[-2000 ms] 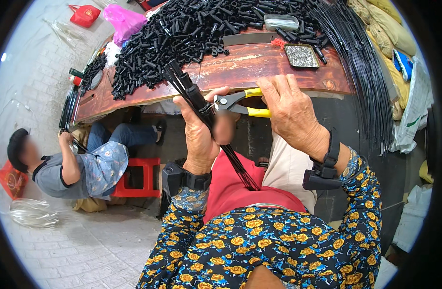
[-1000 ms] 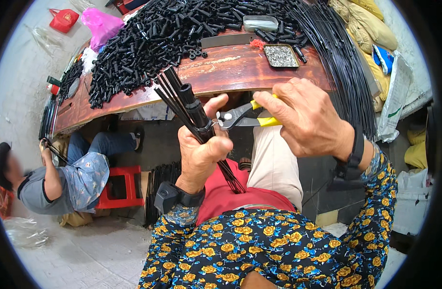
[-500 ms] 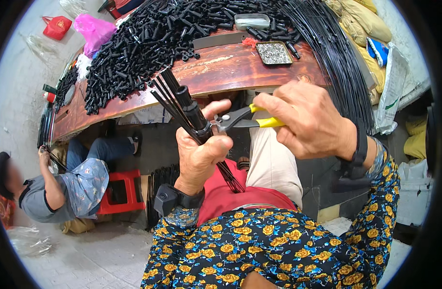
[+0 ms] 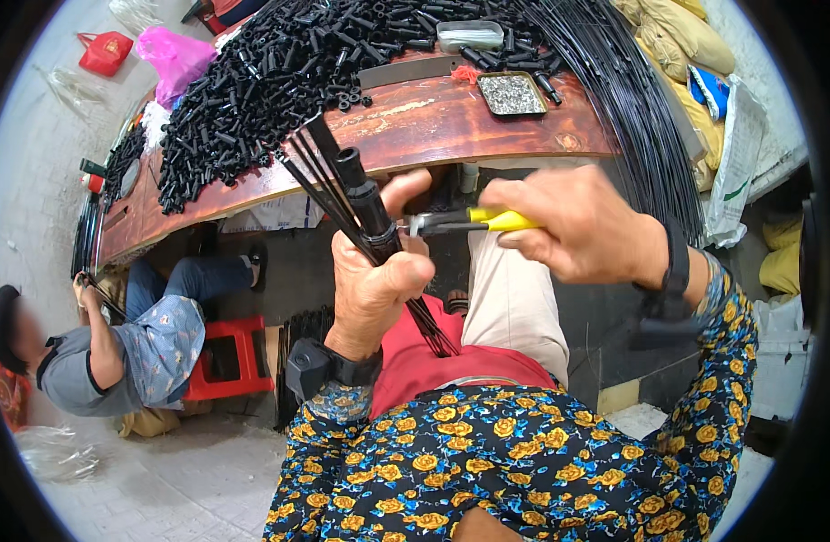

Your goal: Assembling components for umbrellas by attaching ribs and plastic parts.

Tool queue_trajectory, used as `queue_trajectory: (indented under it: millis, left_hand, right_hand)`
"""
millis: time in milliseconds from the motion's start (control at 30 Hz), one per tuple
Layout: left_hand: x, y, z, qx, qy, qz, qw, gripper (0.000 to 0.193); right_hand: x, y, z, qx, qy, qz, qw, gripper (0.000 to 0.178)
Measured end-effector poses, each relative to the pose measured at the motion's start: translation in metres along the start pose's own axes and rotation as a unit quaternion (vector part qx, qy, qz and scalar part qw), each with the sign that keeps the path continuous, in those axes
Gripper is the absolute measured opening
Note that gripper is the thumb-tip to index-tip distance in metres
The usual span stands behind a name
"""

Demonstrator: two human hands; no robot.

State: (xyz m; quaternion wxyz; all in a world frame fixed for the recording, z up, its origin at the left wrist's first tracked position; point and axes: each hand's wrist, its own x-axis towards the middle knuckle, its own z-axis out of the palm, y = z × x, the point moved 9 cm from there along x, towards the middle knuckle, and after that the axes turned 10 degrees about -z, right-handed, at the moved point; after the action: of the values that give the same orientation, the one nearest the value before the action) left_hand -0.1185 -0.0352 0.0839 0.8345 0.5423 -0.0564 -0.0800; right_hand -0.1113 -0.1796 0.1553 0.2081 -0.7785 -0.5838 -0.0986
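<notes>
Left hand [image 4: 374,285], frame centre: fist clenched round a bundle of thin black rods capped by a black plastic tube [image 4: 365,203]; long axis slants from upper left to lower right.
Right hand [image 4: 577,226], right of centre: fingers wrapped round yellow-handled metal pliers [image 4: 464,221]; nose points left, meeting the bundle just above the left fist, crosswise to its axis.
Behind, upper frame: brown wooden bench [image 4: 451,122], heap of black tubes [image 4: 279,72].
</notes>
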Motion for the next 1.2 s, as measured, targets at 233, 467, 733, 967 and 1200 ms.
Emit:
queue_trajectory:
  millis: [233, 467, 733, 967, 1200]
  left_hand:
    - [-0.001, -0.006, -0.002, -0.01, -0.013, -0.042, 0.999, 0.062]
    - [-0.003, -0.004, 0.002, 0.002, -0.001, -0.021, 1.0, 0.051]
    - [0.003, -0.005, 0.005, -0.083, -0.048, -0.041, 0.995, 0.099]
    - [0.012, -0.009, -0.013, -0.067, 0.044, -0.064, 0.995, 0.099]
    - [0.016, -0.011, -0.015, -0.045, 0.05, -0.062, 0.996, 0.093]
  right_hand:
    - [-0.002, 0.014, 0.019, 0.046, -0.146, 0.112, 0.982, 0.041]
    - [-0.012, 0.01, 0.06, 0.42, -0.371, 0.097, 0.822, 0.022]
    - [-0.021, 0.017, 0.069, 0.547, -0.344, 0.194, 0.738, 0.042]
    - [-0.003, 0.019, 0.048, 0.189, -0.052, 0.128, 0.972, 0.053]
    - [-0.002, 0.006, 0.038, -0.095, 0.068, 0.145, 0.982, 0.073]
